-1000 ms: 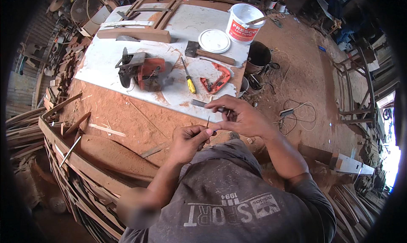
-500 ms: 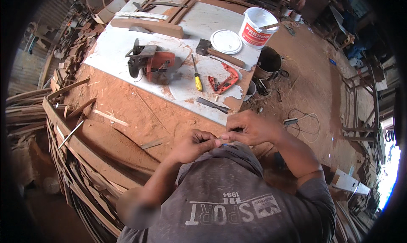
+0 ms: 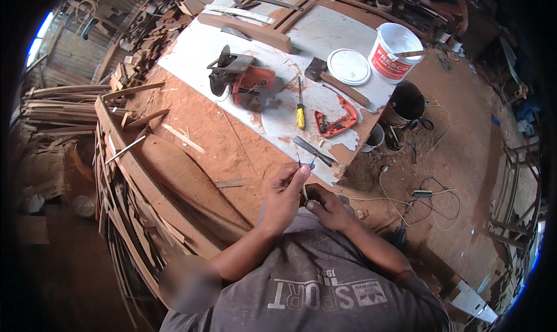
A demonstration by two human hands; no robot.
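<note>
Just beyond my shirt front, my left hand (image 3: 282, 194) pinches a thin electric cable near its end. Blue and dark wire ends (image 3: 313, 164) stick up past the thumb tip. A pale stretch of the cable (image 3: 304, 191) runs down towards my right hand (image 3: 328, 208), whose fingers are curled closed around it, lower and to the right. Nearest on the board lies a flat chisel-like tool (image 3: 313, 151). Behind it are a yellow-handled screwdriver (image 3: 300, 114) and an opened red handle shell (image 3: 337, 118). A red and black circular saw (image 3: 241, 77) rests farther left.
A hammer (image 3: 339, 84), a round white lid (image 3: 348, 66) and a white bucket (image 3: 394, 53) stand towards the board's right. A wooden frame (image 3: 249, 31) lies at the back. Long wood strips (image 3: 125, 216) are stacked at left. Loose cord (image 3: 400, 201) trails across the floor at right.
The view has shifted, so the board sits farther right. My left hand has turned upright with the wire ends raised; my right hand has dropped lower and moved back from the tip.
</note>
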